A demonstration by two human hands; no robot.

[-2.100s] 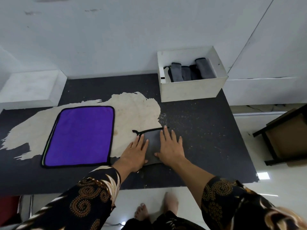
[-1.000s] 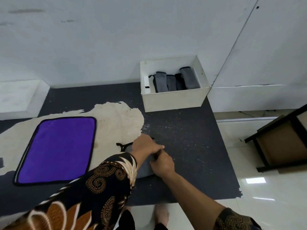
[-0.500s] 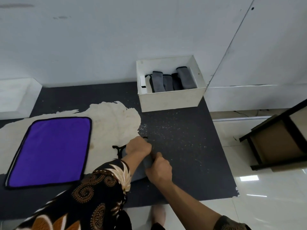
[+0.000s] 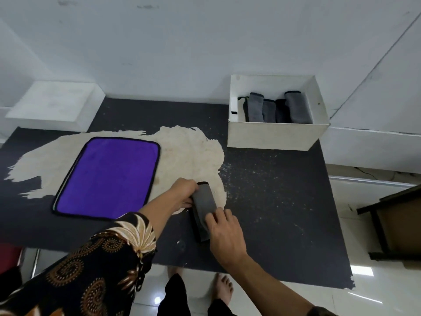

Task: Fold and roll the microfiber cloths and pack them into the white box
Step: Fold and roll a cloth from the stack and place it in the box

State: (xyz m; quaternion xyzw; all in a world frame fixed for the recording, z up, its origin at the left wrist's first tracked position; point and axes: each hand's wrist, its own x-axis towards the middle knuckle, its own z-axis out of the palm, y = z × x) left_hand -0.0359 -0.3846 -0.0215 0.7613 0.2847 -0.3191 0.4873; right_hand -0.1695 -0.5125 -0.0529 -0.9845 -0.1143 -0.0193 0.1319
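Step in hand, as we read it: finishing the roll of the grey cloth [image 4: 203, 199], not yet packing it. The cloth lies as a tight, narrow bundle on the dark table [image 4: 284, 201], held between both sets of fingers. Left hand [image 4: 183, 193]: fingers bent round the bundle's far end, thumb hidden from us, so we note a grip but cannot tell how deep. Right hand [image 4: 225, 234]: fingers curled over the near half, palm covering the near end; nothing else held. The white box [image 4: 271, 136] stands well beyond the right fingertips, ahead and to their right, apart from the bundle; several rolled cloths [image 4: 256, 108] stand in it, and whether room is left beside them we cannot tell. The purple cloth [image 4: 109, 176] lies flat and unfolded, near and to the left of the left fingers, untouched. Next move, in our judgement: one hand closes fully round the bundle so it does not spring open, lifts it, carries it to the box and sets it beside the others.
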